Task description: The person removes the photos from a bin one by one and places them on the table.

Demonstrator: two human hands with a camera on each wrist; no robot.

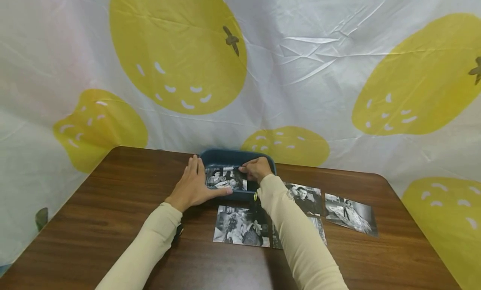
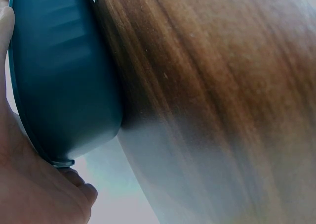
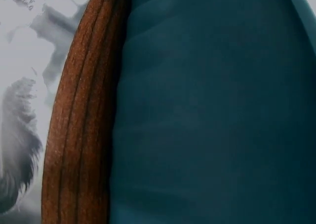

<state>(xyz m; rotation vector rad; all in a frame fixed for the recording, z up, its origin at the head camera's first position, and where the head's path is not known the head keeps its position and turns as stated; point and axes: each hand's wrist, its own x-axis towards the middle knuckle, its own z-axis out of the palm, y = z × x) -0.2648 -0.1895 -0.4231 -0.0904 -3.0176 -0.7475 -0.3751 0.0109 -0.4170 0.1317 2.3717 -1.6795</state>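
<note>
A dark blue plastic tub (image 1: 227,155) stands at the table's far edge. A black-and-white photo (image 1: 221,179) lies inside it, on the left. My left hand (image 1: 195,187) holds the tub's left end, thumb along the front rim and fingers around the end wall. In the left wrist view, the tub's outer wall (image 2: 64,75) fills the area beside that hand (image 2: 39,184). My right hand (image 1: 257,169) reaches into the tub and pinches the photo near its upper right corner. The right wrist view shows only the tub's wall (image 3: 212,110), with no fingers visible.
Several more black-and-white photos lie on the wooden table (image 1: 124,206): one in front of the tub (image 1: 240,227), one at the far right (image 1: 349,214), and others partly behind my right sleeve (image 1: 300,235). A lemon-print cloth (image 1: 300,106) hangs behind the table.
</note>
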